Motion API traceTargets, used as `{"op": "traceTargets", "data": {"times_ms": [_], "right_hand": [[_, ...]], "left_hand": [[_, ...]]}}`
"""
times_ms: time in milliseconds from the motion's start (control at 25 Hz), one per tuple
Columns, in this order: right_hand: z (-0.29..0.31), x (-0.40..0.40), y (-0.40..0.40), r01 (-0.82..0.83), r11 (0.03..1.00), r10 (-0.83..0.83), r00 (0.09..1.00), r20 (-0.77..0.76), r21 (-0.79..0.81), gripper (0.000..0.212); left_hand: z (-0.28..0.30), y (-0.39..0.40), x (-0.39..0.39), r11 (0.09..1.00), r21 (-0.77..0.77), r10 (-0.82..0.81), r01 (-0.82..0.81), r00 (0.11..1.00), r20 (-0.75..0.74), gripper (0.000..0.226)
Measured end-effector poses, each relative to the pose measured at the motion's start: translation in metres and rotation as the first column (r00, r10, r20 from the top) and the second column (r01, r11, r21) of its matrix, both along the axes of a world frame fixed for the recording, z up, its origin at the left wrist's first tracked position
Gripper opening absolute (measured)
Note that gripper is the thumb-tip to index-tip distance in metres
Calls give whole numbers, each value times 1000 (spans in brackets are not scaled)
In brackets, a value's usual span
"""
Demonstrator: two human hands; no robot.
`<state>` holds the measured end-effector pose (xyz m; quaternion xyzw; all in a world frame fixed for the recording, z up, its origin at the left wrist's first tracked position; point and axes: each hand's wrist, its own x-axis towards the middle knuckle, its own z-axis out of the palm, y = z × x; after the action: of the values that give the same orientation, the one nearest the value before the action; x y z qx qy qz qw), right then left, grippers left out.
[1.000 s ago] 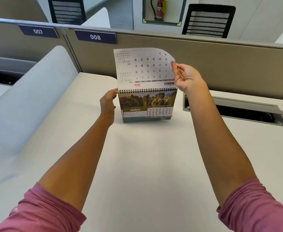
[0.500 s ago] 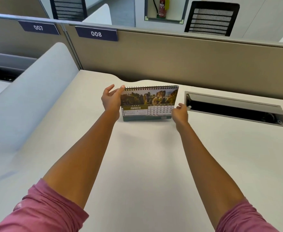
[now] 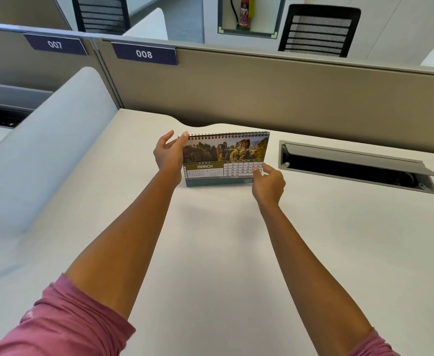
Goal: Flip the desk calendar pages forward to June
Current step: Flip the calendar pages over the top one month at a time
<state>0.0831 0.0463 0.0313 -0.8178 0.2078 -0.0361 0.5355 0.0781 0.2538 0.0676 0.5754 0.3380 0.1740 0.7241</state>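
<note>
One spiral-bound calendar (image 3: 226,160) is stood mid-desk (image 3: 223,253), opened at MARCH (a rocky landscape is printed above the dates). Compared with half a second ago, the right hand (image 3: 268,182) is raised from beside the base, and the page's lower right edge is pinched. The top left corner is held by the left hand (image 3: 168,155), fingers loosely spread behind.

White counter (image 3: 210,253), beige partition (image 3: 287,93) along its far edge, plates 007 (image 3: 54,44) and 008 (image 3: 144,53). Open cable hatch (image 3: 352,168) near far right corner. White curved divider (image 3: 43,150) on left edge. Beyond: black mesh chair (image 3: 318,34), second chair (image 3: 102,14), probably a fire extinguisher (image 3: 245,12) in a wall recess.
</note>
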Motion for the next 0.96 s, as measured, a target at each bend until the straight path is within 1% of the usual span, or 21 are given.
{"op": "traceTargets", "data": {"times_ms": [120, 280, 320, 400, 520, 640, 760, 880, 960], "right_hand": [[0, -1, 1, -35, 999, 35, 999, 1, 22, 41], [-2, 8, -2, -145, 989, 147, 978, -147, 28, 56], [-2, 10, -2, -170, 985, 171, 971, -166, 22, 55], [-2, 11, -4, -195, 981, 194, 971, -136, 6, 47], [-2, 5, -6, -195, 981, 194, 978, -81, -3, 36], [-1, -4, -7, -202, 979, 199, 976, -90, -24, 34], [8, -14, -7, -126, 992, 124, 991, -57, -28, 33], [21, -15, -16, -55, 998, 56, 997, -44, 22, 29], [32, -12, -25, -40, 992, 50, 995, -83, 120, 30]], "left_hand": [[1, -1, -1, 1000, -10, 2, -2, 1000, 3, 49], [3, -1, -3, 1000, -10, -8, 8, 1000, -9, 44], [3, -1, -3, 1000, -8, -9, 9, 1000, -13, 44], [3, 0, -2, 1000, -6, -9, 9, 1000, -21, 43], [3, -1, -2, 1000, 3, -11, 11, 999, -36, 44], [3, -2, -3, 1000, 5, -8, 8, 999, -41, 43], [5, -3, -3, 1000, 20, -8, 9, 999, -39, 40], [7, -4, -3, 999, 31, -22, 23, 999, -37, 35], [8, -3, -3, 999, 31, -37, 38, 999, -32, 34]]}}
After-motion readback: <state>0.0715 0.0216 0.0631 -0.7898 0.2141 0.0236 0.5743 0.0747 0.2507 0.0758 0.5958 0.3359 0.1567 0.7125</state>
